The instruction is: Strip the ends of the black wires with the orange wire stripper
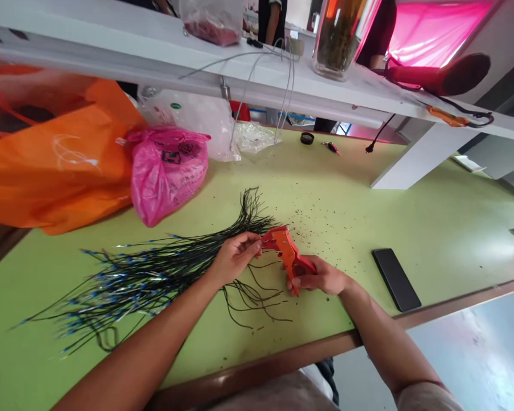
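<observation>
My right hand (321,275) is wrapped round the handles of an orange and red wire stripper (286,249), whose head points away and to the left. Close to the tool's jaws, my left hand (239,255) pinches what looks like the end of a thin black wire; the fingers partly hide it. Under and beside the left hand lies a large bundle of black wires (171,268). Many of their left ends carry blue pieces and bright tips. Loose wire ends fan out to the right, below the tool.
Dark scraps (314,222) litter the green table (360,205). A black phone (396,279) lies near the front edge at right. A pink bag (169,171) and an orange bag (64,165) stand at left. Overhead, a white shelf (274,74) holds a jar (338,40) and a hair dryer (445,74).
</observation>
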A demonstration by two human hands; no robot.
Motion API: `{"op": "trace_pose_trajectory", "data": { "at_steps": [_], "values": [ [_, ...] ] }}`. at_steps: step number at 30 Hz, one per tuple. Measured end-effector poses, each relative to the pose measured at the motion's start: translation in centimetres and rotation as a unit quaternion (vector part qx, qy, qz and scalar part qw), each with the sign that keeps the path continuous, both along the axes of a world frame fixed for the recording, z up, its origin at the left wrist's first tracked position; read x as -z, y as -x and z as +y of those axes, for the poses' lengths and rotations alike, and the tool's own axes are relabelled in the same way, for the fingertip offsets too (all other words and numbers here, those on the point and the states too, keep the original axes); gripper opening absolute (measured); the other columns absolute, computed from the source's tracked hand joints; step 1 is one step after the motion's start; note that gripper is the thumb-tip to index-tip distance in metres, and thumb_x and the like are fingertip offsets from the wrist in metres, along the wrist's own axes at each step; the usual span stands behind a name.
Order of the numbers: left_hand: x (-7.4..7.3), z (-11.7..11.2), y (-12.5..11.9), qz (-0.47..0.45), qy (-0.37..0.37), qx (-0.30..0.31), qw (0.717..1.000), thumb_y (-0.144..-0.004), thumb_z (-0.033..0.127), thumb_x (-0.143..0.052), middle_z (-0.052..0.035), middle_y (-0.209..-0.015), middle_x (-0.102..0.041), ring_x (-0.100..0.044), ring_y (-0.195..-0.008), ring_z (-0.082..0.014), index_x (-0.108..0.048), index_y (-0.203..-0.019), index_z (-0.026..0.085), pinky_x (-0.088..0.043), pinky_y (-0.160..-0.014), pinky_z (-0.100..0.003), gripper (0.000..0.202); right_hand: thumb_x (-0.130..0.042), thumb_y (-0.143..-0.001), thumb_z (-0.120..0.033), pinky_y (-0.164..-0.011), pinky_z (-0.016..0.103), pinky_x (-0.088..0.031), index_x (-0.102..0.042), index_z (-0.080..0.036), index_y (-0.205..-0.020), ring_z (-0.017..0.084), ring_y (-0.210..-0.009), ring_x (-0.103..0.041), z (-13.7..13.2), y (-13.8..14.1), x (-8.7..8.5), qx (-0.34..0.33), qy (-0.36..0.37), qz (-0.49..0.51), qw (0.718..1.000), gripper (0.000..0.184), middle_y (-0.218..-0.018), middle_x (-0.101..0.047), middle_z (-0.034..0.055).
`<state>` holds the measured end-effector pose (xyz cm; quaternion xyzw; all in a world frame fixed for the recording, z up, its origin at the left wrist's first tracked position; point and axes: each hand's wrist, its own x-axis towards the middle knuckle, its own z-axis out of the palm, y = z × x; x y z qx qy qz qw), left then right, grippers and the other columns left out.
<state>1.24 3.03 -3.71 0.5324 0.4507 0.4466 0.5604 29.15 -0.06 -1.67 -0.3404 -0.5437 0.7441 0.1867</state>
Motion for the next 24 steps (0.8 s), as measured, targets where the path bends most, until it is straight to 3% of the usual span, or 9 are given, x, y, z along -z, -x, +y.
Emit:
{"op": "trace_pose_trajectory", "data": {
  "at_steps": [5,11,15,24],
  "values": [
    [-0.2,-0.1,0.0,0.011,-0.035,0.0,0.999,-0.081,0.065,-0.084,-0.0024,-0.071,-0.07,-0.062,-0.067,-0.0168,-0.074,-0.09,0.018,-0.052,-0.065,-0.029,0.048,-0.089,-0.088,-0.048,-0.051,0.022,-0.032,-0.065,-0.014,-0.122,0.016,-0.071,-0.069,-0.1,0.2,-0.2,0.006,0.008,-0.001,1.0,0.053,-0.088,-0.075,0.0068],
    [-0.3,-0.2,0.0,0.033,-0.062,-0.013,0.997,-0.083,0.056,-0.08,0.0022,-0.067,-0.058,-0.047,-0.06,-0.0125,-0.07,-0.082,0.019,-0.038,-0.056,-0.025,0.038,-0.087,-0.089,-0.048,-0.05,0.023,-0.032,-0.067,-0.014,-0.107,0.014,-0.065,-0.068,-0.5,0.9,-0.6,0.038,-0.001,-0.004,0.999,0.044,-0.08,-0.072,0.0039],
    [-0.3,-0.3,0.1,0.035,-0.069,-0.022,0.997,-0.081,0.055,-0.08,0.0021,-0.067,-0.056,-0.046,-0.062,-0.0133,-0.068,-0.078,0.02,-0.039,-0.057,-0.025,0.037,-0.086,-0.089,-0.052,-0.049,0.024,-0.032,-0.063,-0.016,-0.097,0.014,-0.061,-0.067,-0.8,1.5,-0.5,0.053,-0.006,-0.01,0.999,0.043,-0.076,-0.07,0.0019],
    [0.1,-0.3,0.1,0.038,-0.089,-0.034,0.995,-0.084,0.057,-0.079,0.0001,-0.069,-0.059,-0.048,-0.062,-0.0144,-0.07,-0.077,0.02,-0.04,-0.056,-0.026,0.039,-0.086,-0.088,-0.056,-0.049,0.024,-0.034,-0.062,-0.017,-0.099,0.014,-0.058,-0.066,-1.0,2.1,-0.6,0.069,-0.011,-0.015,0.997,0.047,-0.074,-0.068,0.0009]
  ]
}}
